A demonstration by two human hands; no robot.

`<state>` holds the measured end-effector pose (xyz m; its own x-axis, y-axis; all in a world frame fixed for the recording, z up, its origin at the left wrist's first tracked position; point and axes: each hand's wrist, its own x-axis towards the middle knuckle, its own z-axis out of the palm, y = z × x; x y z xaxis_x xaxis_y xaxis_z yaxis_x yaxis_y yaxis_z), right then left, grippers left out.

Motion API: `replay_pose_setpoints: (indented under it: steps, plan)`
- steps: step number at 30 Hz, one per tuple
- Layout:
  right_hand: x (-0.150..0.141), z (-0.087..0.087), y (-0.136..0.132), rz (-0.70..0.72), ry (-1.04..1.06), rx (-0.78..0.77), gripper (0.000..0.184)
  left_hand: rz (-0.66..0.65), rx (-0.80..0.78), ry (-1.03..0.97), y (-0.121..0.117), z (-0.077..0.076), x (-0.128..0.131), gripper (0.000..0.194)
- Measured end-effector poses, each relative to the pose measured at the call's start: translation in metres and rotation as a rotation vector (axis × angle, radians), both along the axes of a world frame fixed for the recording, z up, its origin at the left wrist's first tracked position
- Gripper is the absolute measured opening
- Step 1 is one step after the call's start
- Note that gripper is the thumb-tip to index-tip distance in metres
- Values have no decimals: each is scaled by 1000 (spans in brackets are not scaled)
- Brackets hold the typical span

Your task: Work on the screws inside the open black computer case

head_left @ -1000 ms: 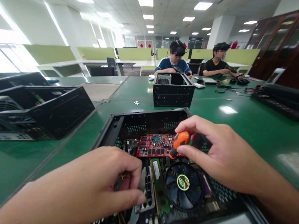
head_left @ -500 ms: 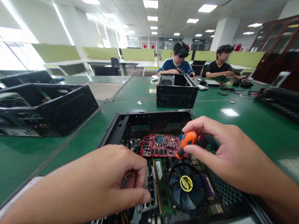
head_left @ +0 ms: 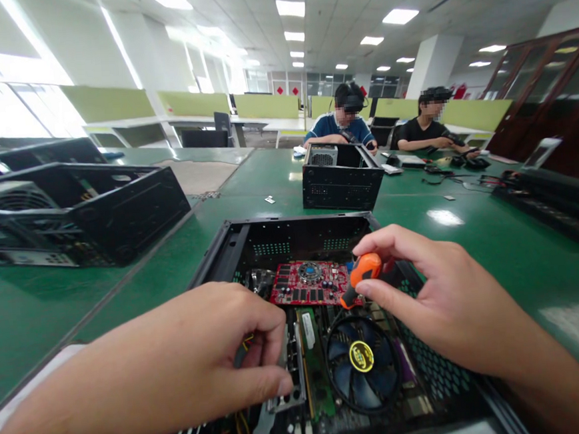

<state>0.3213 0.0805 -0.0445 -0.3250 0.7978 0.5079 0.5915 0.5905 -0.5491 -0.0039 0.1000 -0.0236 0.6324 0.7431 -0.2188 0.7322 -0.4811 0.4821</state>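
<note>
In front of me lies a black computer case, its side off and the parts inside showing. My right hand pinches an orange and black screwdriver between thumb and fingers. Its shaft slants down behind the black cooling fan, and where the tip rests is hidden. My left hand is curled over a metal drive cage, thumb on its near edge and some fingertips hidden. Between the cage and the fan stands a green memory stick. Beyond them sits a red graphics card.
Another open case stands farther back on the green table. More cases sit at the left. Two people work across the table. Cables and a dark case-like object lie to the right.
Almost nothing differs. Both hands and the screwdriver hold the same position, and the view has shifted very slightly.
</note>
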Motion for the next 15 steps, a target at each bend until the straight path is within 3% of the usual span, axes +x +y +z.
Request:
replay_pose_setpoints:
  steps: [11,15]
  plan:
    - [-5,-2,4,1,-51,123,10,-23,-87,36,1,8,2,16]
    - [-3,-6,7,90,-50,144,30,-29,-63,13,3,2,1,15]
